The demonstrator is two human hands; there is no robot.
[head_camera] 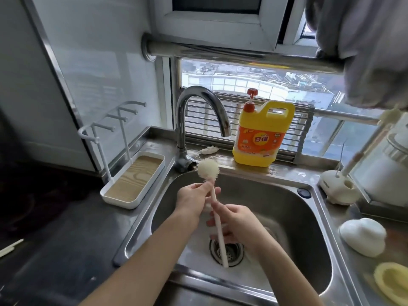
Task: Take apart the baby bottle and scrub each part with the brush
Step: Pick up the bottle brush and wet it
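above the steel sink (276,184), the left hand (192,200) pinches the brush (208,170) just under its round bristle head; the right hand (236,221) curls its fingers round the handle. no bottle part shows clearly. keeping both grips firm over the basin should contain drips.

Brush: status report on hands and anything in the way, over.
Left hand pinches brush below its head; right hand grips the handle. Brush held over sink. Nothing in the way.
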